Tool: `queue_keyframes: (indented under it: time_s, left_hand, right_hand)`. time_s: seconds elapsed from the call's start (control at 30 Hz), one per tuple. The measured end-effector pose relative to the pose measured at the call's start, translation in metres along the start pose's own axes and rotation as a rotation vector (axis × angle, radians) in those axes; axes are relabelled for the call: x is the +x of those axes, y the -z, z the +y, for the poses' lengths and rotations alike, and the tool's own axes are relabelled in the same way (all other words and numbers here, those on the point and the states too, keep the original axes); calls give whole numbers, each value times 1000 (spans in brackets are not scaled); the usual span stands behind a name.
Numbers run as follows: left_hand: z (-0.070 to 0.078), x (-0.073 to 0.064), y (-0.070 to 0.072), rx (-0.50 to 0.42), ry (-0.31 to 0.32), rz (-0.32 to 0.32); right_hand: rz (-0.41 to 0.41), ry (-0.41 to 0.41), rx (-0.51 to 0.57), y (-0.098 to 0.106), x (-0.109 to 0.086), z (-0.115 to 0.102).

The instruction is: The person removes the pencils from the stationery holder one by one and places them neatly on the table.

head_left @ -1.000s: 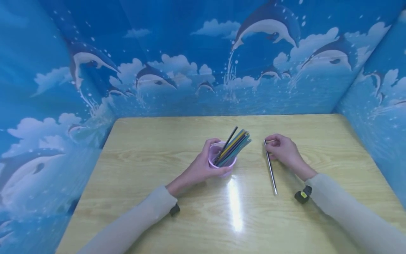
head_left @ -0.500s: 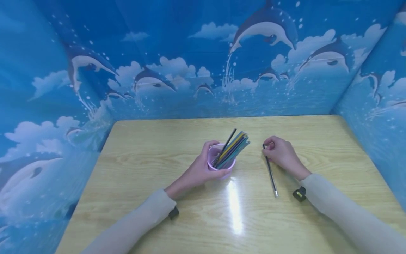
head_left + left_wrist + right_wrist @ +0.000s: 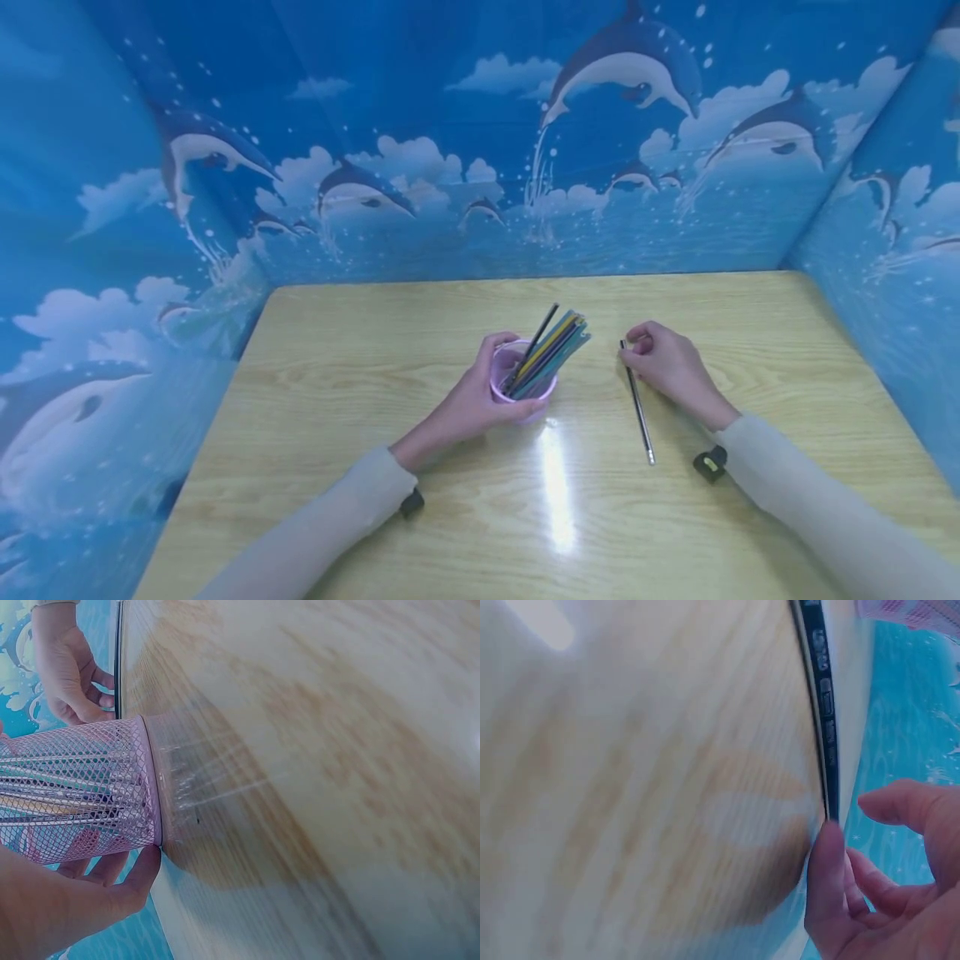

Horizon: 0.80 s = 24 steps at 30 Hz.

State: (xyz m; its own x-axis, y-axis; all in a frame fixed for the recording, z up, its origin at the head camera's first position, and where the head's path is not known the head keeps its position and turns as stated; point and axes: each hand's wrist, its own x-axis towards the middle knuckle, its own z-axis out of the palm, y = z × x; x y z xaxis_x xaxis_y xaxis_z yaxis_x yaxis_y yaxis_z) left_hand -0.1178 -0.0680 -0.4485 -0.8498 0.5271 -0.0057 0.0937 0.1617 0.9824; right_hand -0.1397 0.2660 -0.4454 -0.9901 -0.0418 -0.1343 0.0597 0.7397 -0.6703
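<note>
My left hand (image 3: 480, 392) grips a pink mesh pencil cup (image 3: 82, 791) around its side, fingers behind and thumb in front. The cup is tilted a little and holds several pencils (image 3: 551, 350), dark, yellow and teal, leaning to the right. To the right, a dark pencil (image 3: 639, 408) with printed lettering lies on the table, its pale eraser end toward me. My right hand (image 3: 671, 362) is at the pencil's far end. In the right wrist view one fingertip (image 3: 827, 844) touches the pencil, while another finger stays apart from it; nothing is gripped there.
The wood-grain table (image 3: 360, 358) reaches back to a blue dolphin-print backdrop (image 3: 420, 208), which also rises at the left and right. A bright light reflection (image 3: 557, 492) lies on the tabletop between my arms. Small dark wrist devices (image 3: 710, 463) sit under both cuffs.
The head view has shifted slightly. My right thumb has moved a little toward me at the pencil's far end. The left hand and cup hold still.
</note>
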Motion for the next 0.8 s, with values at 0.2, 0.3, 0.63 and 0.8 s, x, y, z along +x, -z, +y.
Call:
queue_keyframes:
  time_s: [0.2, 0.3, 0.63, 0.8]
  left_hand:
    - [0, -1, -1, -2, 8, 0]
    - [1, -1, -1, -3, 8, -1]
    - [2, -2, -2, 21, 27, 19]
    - [1, -1, -2, -2, 19, 11]
  right_hand:
    - [74, 12, 115, 0, -13, -3]
    - [98, 21, 242, 1, -19, -10]
    - [127, 94, 673, 3, -40, -42]
    - [142, 165, 731, -2, -45, -54]
